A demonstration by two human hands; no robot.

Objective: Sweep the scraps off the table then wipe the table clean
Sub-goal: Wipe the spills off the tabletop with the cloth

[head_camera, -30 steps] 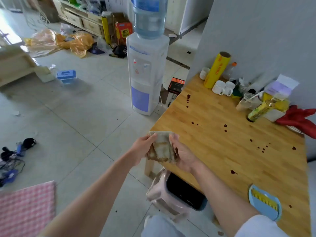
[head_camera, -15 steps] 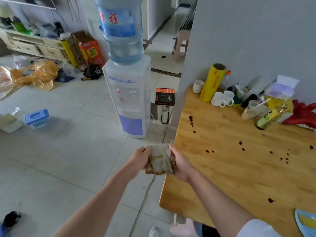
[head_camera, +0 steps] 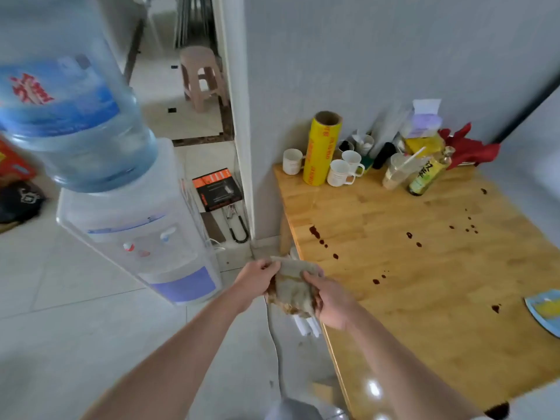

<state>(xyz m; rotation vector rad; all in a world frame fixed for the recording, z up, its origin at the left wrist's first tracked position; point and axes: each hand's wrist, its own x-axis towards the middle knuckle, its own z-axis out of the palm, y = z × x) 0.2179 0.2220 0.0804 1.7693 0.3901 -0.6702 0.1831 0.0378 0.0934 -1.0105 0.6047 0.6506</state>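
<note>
A stained grey-beige cloth (head_camera: 293, 287) hangs crumpled just off the table's left edge, held above the floor; brown smears darken its lower edge. The wooden table (head_camera: 424, 313) stands against the grey wall, its pale butcher-block top spotted with dark red-brown drops (head_camera: 375, 281): a trail near the left edge, a scatter toward the far right, a blot (head_camera: 495, 308) by the right edge and a larger one (head_camera: 499, 410) at the near edge.

The water bottle (head_camera: 65, 95) carried red Chinese characters on its blue label, too blurred to read. The green bottle (head_camera: 425, 176) bore large black Chinese characters. Red lettering ran down the yellow wrap roll (head_camera: 321, 150), illegible.
</note>
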